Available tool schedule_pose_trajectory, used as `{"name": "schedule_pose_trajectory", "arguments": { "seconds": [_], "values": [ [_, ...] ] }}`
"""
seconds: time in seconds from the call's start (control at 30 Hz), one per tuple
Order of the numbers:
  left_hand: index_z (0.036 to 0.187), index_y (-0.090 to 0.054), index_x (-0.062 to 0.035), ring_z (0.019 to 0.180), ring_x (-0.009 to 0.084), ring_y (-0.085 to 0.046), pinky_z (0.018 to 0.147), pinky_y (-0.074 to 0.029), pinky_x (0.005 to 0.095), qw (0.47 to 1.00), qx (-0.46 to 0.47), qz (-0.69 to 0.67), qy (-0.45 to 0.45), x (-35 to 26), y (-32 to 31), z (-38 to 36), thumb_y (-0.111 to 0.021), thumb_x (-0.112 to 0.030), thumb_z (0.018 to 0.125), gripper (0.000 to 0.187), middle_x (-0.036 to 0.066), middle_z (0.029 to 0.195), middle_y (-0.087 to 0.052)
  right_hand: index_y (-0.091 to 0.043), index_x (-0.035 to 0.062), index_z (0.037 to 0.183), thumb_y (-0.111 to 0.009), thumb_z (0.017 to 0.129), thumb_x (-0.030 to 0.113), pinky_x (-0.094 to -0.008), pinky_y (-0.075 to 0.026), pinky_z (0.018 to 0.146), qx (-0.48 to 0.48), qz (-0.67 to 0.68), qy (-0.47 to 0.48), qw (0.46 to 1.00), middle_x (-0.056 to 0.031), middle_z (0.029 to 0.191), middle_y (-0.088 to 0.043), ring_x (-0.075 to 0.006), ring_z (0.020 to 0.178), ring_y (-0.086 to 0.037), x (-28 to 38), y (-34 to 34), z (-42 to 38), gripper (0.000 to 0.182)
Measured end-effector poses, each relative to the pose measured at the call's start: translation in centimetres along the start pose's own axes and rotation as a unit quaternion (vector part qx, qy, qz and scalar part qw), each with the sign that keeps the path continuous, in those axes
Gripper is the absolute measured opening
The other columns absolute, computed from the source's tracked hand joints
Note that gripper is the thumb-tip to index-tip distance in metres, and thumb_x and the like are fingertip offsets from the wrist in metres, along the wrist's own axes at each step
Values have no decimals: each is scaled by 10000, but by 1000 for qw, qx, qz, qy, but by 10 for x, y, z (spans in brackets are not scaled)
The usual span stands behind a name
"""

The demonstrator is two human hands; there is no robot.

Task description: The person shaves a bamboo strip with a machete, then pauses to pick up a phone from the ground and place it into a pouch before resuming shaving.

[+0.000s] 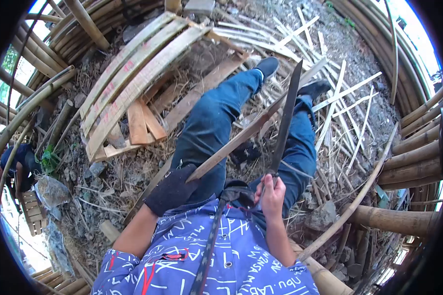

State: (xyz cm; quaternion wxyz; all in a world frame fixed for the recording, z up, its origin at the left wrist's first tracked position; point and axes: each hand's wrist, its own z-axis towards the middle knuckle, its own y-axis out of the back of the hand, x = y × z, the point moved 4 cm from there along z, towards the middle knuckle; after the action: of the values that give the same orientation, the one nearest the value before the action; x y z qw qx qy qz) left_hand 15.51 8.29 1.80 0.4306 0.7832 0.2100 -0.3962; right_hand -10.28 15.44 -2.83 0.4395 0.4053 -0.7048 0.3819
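Note:
My left hand (172,191), in a black glove, is closed around the near end of a long split bamboo strip (241,137). The strip slants up and to the right, across my lap and between my legs. In my right hand (271,195), which is bare, the handle of a machete (284,123) is gripped, its long dark blade pointing up and away from me. Blade and strip cross in this view near the far part of the strip. Most of the machete's handle is hidden by my fingers.
Pale split bamboo strips (342,98) lie scattered around my feet. A slatted wooden pallet (142,81) rests on the ground to the left. Stacked bamboo poles (411,157) line the right side. At far left, another person (19,167) bends beside a small wooden crate (33,211).

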Motion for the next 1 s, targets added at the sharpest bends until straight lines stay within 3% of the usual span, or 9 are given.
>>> {"name": "schedule_pose_trajectory", "arguments": {
  "seconds": [0.07,0.17,0.27,0.37,0.5,0.57,0.7,0.8,1.0],
  "values": [
    [1030,-577,11,699,221,-610,631,-478,382,999,-25,25,-18,-9,-4,9,-567,-157,881,224,114,769,-615,-498,30,860,-533,987,360,-228,-384,391,-6,4,27,1000,-42,568,-512,-107,425,-490,6,5,-4,356],
    [1042,-574,-12,793,407,-622,678,-472,472,993,-34,-10,-115,-9,-18,42,-592,-210,884,254,218,828,-633,-502,30,853,-534,985,366,-229,-386,399,-4,-17,42,999,-40,571,-517,-102,430,-491,9,14,-1,363],
    [1029,-567,0,783,389,-618,660,-473,461,995,50,-62,55,17,-35,98,-552,-173,896,219,210,806,-618,-512,32,848,-558,973,377,-229,-394,411,0,-19,46,999,-32,582,-523,-91,445,-495,13,20,8,370],
    [954,-585,-43,737,402,-588,666,-459,493,945,13,180,-273,41,-57,145,-573,-170,829,179,208,797,-601,-510,32,845,-598,947,389,-226,-410,435,19,-95,43,994,-38,603,-550,-100,468,-526,10,30,30,382],
    [955,-623,-27,775,426,-599,688,-461,488,957,49,201,-202,39,-57,155,-561,-216,862,220,233,817,-621,-558,19,796,-633,931,291,-250,-416,457,15,-254,14,967,-24,601,-575,-86,505,-537,7,42,83,312],
    [938,-655,2,819,446,-610,716,-459,484,998,31,2,53,28,-51,159,-532,-280,907,310,268,854,-640,-550,4,740,-653,912,287,-288,-409,478,1,-276,4,961,-49,564,-559,-113,508,-537,-5,43,106,347],
    [917,-662,30,853,452,-618,731,-458,478,998,8,23,53,49,-64,170,-501,-340,938,403,294,880,-640,-547,-18,734,-656,903,333,-358,-418,503,-7,-326,25,945,-138,562,-560,-242,498,-550,-40,51,141,405],
    [861,-651,22,811,430,-615,697,-464,486,1000,-8,26,-15,54,-61,168,-513,-358,951,414,260,865,-642,-537,-2,711,-631,924,337,-323,-408,453,-21,-397,72,915,-74,543,-535,-139,471,-512,-37,52,149,411],
    [834,-627,11,763,434,-599,672,-455,491,998,-6,49,-40,42,-54,168,-506,-341,956,392,251,808,-625,-562,-39,755,-643,896,406,-466,-445,563,-61,-451,46,889,-247,648,-596,-432,636,-607,-22,52,149,473]
  ]
}}
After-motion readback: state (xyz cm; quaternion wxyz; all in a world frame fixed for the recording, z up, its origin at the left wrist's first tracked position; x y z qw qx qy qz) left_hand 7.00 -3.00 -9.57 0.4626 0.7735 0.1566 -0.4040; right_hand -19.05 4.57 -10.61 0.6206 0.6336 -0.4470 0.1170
